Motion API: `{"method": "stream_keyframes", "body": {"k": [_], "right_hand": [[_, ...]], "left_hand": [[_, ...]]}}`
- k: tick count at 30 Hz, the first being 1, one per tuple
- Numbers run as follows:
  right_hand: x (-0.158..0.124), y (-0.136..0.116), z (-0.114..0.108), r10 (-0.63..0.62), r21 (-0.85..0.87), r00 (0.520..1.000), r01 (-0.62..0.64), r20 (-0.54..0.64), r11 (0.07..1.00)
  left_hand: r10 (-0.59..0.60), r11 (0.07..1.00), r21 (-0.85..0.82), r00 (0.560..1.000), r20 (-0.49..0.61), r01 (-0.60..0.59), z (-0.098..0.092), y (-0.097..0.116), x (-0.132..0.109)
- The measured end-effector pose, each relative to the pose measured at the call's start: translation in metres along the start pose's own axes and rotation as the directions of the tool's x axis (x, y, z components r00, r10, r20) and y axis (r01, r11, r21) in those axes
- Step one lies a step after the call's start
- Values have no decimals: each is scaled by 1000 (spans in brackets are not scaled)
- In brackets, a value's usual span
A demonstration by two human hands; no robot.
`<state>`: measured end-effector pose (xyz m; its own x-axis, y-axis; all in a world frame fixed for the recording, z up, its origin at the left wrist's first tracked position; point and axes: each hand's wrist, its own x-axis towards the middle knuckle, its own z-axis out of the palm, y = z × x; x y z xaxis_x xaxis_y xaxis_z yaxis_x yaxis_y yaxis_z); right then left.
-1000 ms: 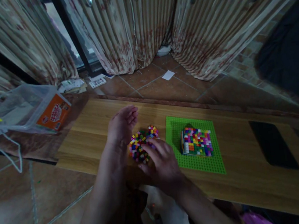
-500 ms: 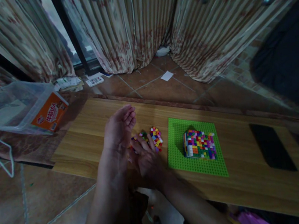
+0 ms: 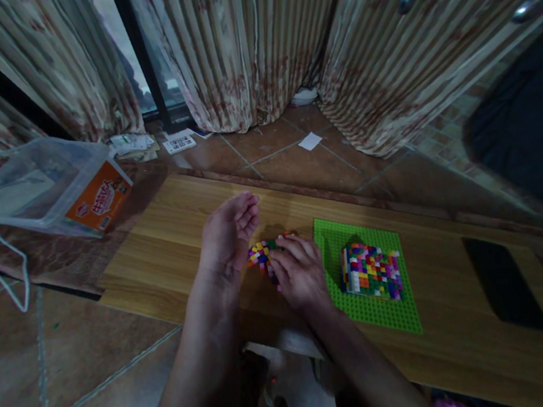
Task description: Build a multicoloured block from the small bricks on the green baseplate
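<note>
On the wooden board lies a loose pile of small coloured toy bricks (image 3: 260,253). My left hand (image 3: 230,233) stands on edge at the pile's left side, palm turned toward it, its fingers loosely bent and nothing in them. Over the pile's right part rests my right hand (image 3: 302,272), palm down with the fingers apart, covering some bricks. Right of that hand is a green studded baseplate (image 3: 325,228), which carries a block built of many-coloured bricks (image 3: 372,270).
A dark flat slab (image 3: 506,283) lies toward the right end of the wooden board (image 3: 155,240). On the left stands a clear plastic tub (image 3: 41,185) with an orange label. Patterned curtains (image 3: 250,51) hang behind, and a white paper (image 3: 310,141) lies on the tiled floor.
My right hand has moved right across the bricks, uncovering those on the pile's left and covering the right ones. My left hand keeps its pose. The whole view has shifted slightly.
</note>
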<state>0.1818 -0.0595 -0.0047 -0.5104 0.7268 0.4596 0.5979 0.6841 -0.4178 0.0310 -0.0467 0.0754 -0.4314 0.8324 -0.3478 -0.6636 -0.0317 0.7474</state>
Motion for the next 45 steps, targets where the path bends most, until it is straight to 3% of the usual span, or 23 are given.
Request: {"method": "stream_keyframes", "body": {"k": [3,7,17,25,32,38,45], "right_hand": [[9,9,-12,128,-24,991,-129,-42,991],[19,18,-15,259,-122,966,-258,-11,958],[33,16,3,368,-149,928,-355,64,923],[25,24,-15,354,-2,932,-355,69,935],[7,20,-26,353,-51,929,-349,114,936],[11,18,-22,388,-127,916,-374,104,918],[13,13,-25,405,-139,898,-386,169,912]], "left_hand": [[-1,1000,-7,1000,16,1,0,-2,0],[-16,1000,-5,999,28,16,1,-4,1],[-37,999,8,999,17,37,4,-8,1],[-52,999,-2,998,24,52,6,-7,0],[-63,998,-17,998,24,63,7,-9,-1],[-58,998,4,998,26,58,7,-7,-4],[-61,998,10,998,31,61,8,-8,-5]]}}
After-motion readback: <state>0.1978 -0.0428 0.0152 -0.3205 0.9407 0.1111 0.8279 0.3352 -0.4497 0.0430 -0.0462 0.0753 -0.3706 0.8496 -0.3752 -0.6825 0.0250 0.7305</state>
